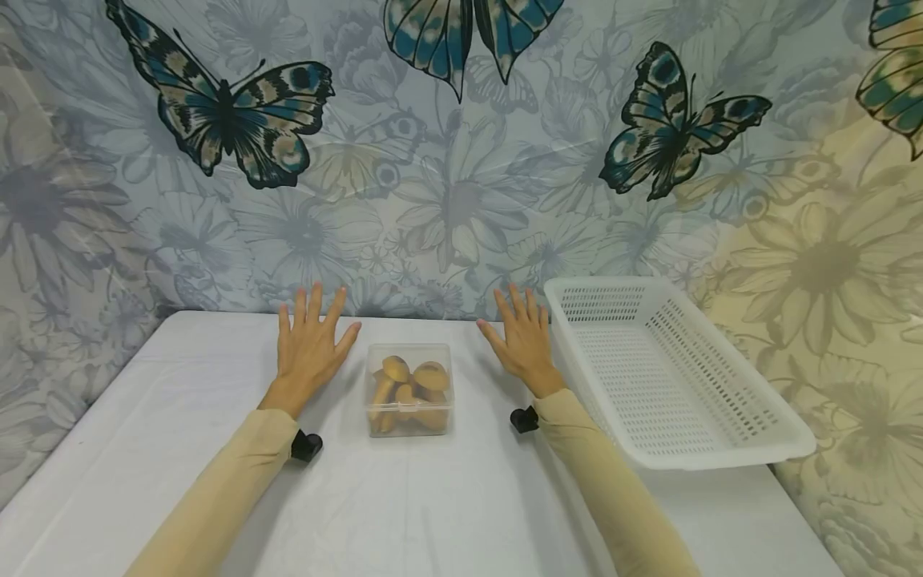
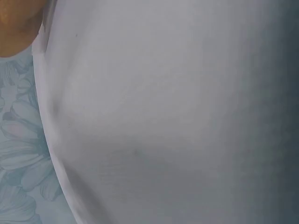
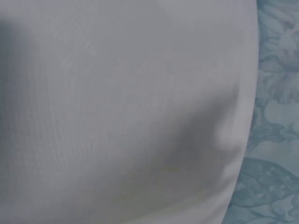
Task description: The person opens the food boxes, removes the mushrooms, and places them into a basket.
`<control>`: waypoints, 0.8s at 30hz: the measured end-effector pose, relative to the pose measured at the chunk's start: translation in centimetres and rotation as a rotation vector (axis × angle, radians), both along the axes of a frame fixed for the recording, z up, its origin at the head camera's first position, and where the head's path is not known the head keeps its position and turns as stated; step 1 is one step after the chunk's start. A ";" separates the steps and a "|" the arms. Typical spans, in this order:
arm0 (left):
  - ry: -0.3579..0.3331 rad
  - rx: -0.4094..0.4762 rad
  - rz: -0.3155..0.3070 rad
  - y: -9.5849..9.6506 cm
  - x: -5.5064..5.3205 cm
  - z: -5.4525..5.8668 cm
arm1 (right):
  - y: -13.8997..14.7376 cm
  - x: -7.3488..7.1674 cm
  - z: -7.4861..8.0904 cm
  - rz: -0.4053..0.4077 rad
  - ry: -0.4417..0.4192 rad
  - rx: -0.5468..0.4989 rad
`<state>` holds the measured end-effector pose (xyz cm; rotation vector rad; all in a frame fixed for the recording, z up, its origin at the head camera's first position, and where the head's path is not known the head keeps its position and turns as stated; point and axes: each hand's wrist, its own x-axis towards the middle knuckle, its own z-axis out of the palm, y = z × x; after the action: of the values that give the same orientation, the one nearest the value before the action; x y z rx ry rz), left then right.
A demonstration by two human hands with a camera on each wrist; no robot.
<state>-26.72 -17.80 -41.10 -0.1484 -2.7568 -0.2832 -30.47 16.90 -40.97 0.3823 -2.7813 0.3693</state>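
Observation:
In the head view a clear plastic box (image 1: 410, 425) stands on the white table between the two hands. Inside it lie several tan, round-capped pieces that look like wooden mushrooms (image 1: 431, 375). To the left of the box is my left hand (image 1: 306, 344), fingers straight and spread, holding nothing. My right hand (image 1: 525, 344), also spread and bare, is to the right, near the left rim of a white perforated plastic basket (image 1: 598, 385). Only a bit of the left hand (image 2: 18, 28) shows in the left wrist view; the right wrist view has just tablecloth and a hand-like shadow.
A white cloth covers the table (image 1: 404, 513). Behind it hangs a floral backdrop (image 1: 461, 200) with butterflies, close to the table's back edge. The basket extends along the right side, its near right corner reaching past the table edge. Each wrist carries a small black camera (image 1: 306, 445).

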 end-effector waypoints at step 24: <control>0.039 0.160 -0.063 1.0 3.6 0.6 | -1.9 4.7 0.7 0.210 0.025 -0.304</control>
<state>-23.09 -16.80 -40.51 -0.1966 -2.6801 -0.5102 -25.79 15.00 -40.32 0.5990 -2.6089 0.8182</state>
